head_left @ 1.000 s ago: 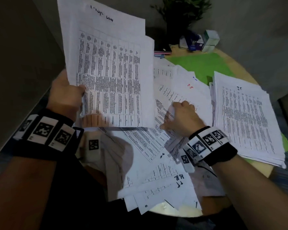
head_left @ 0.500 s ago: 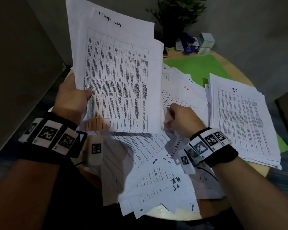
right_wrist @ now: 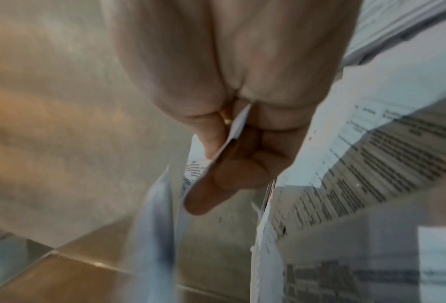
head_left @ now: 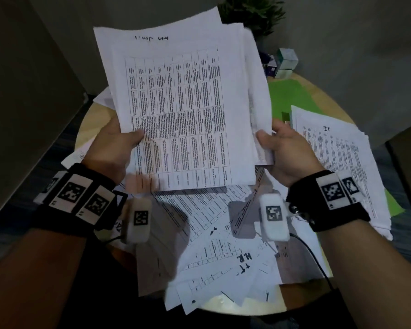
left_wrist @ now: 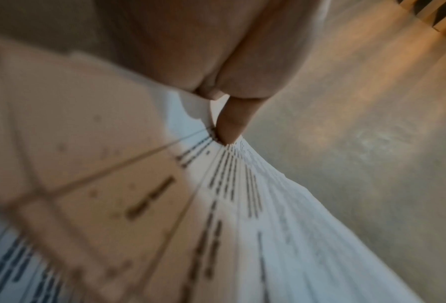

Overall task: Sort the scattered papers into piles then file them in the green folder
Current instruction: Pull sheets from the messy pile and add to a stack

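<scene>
Your left hand (head_left: 109, 148) grips a raised sheaf of papers (head_left: 183, 110) by its lower left edge, thumb laid across the printed table on the top sheet. The left wrist view confirms it: a fingertip (left_wrist: 229, 125) presses the fanned sheets from behind. Your right hand (head_left: 287, 150) pinches further sheets (head_left: 259, 96) at the sheaf's right side; in the right wrist view the thumb and fingers (right_wrist: 211, 184) are clamped on a paper edge. Both grips are closed on paper — neither is slack.

The sheaf stands upright and tilted toward you, above the table (head_left: 330, 96), with handwriting across the top margin of its front page.

On the table below the hands lies a scatter of loose papers (head_left: 223, 257), overlapping at all angles, some hanging past the near rim. To your right sits a sorted pile (head_left: 342, 167), roughly squared, marked with a handwritten number at its head.

The green folder (head_left: 290, 98) lies flat at the far right of the table — partly covered by the sorted pile, with a green corner showing again beyond the pile's near right edge.

At the far edge stand a potted plant (head_left: 254, 13) and some small boxes (head_left: 285, 62), apart from the papers.
</scene>
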